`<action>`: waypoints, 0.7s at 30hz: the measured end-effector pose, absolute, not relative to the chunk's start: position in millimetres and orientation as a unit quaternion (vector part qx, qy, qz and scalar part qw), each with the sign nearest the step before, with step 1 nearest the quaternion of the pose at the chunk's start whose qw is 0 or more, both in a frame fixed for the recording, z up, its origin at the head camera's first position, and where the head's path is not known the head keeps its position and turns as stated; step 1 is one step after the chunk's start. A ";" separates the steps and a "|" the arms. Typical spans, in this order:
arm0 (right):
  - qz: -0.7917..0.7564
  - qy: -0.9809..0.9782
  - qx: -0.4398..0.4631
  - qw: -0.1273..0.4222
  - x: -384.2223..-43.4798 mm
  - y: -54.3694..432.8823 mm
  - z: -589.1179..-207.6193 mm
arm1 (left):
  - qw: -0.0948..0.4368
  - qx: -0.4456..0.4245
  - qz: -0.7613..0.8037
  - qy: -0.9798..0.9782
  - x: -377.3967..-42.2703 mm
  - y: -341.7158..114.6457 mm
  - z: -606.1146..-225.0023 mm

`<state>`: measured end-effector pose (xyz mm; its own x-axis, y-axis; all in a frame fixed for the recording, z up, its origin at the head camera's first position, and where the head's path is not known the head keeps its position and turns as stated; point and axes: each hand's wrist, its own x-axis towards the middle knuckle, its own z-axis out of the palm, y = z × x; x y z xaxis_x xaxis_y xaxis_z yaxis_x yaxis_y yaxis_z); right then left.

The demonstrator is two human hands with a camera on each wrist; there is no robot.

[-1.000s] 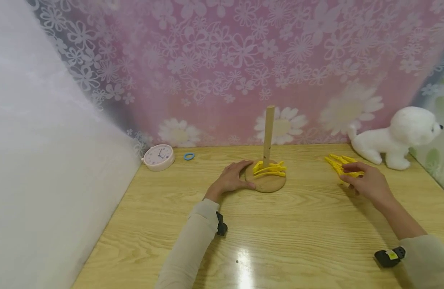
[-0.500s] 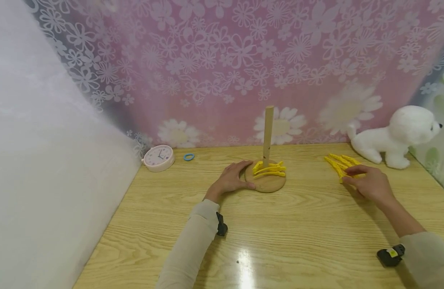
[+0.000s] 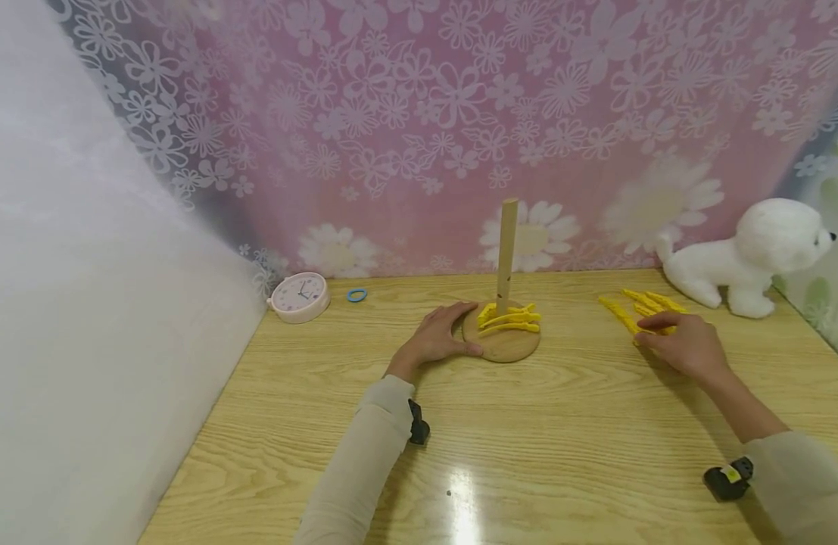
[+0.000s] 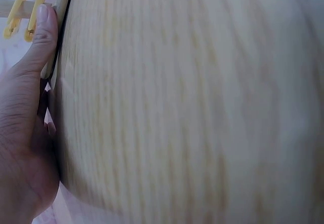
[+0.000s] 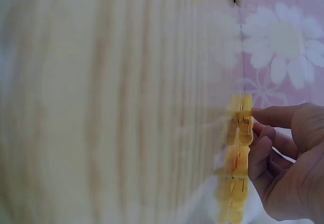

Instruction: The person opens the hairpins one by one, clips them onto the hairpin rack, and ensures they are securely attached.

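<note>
Currently, the left hand (image 3: 434, 337) grips the left edge of a round wooden base (image 3: 504, 351), its thumb toward the front edge and its fingers round the back. A wooden pole (image 3: 506, 257) stands upright from this base, and several yellow clips (image 3: 512, 326) lie at its foot, though whether any of them goes round the pole is hard to tell. The left wrist view shows the thumb pressed to the rim of the base, near two of those clips.

Over to the right, the right hand (image 3: 691, 348) pinches the near end of a single yellow clip (image 3: 616, 312) between thumb and finger, low over the table (image 3: 562, 454). The clip slants away to the back left, and just beside it are more clips in a loose group (image 3: 653, 300), partly hidden by the hand. In the right wrist view the other fingers are curled in toward the palm.

A white toy dog (image 3: 752, 261) stands behind the group, near the flowered pink curtain (image 3: 405, 113). At the back left sit a pale pink clock (image 3: 300, 297) and, near it, a small blue ring (image 3: 356, 295)
</note>
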<state>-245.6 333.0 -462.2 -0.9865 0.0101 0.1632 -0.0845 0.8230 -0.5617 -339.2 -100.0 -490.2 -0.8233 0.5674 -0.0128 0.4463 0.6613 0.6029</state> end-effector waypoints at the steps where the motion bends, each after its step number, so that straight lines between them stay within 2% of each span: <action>1: 0.302 -0.950 0.022 0.073 -245.5 331.2 -462.0 | 0.100 0.279 0.302 0.906 -339.1 -100.1 -490.1; 9: 0.365 -0.930 0.040 0.020 -238.8 321.2 -458.7 | 0.095 0.279 0.294 0.909 -338.6 -99.6 -491.8; 21: 0.319 -0.946 0.055 0.028 -245.6 326.1 -466.2 | 0.095 0.282 0.293 0.909 -338.4 -98.7 -489.4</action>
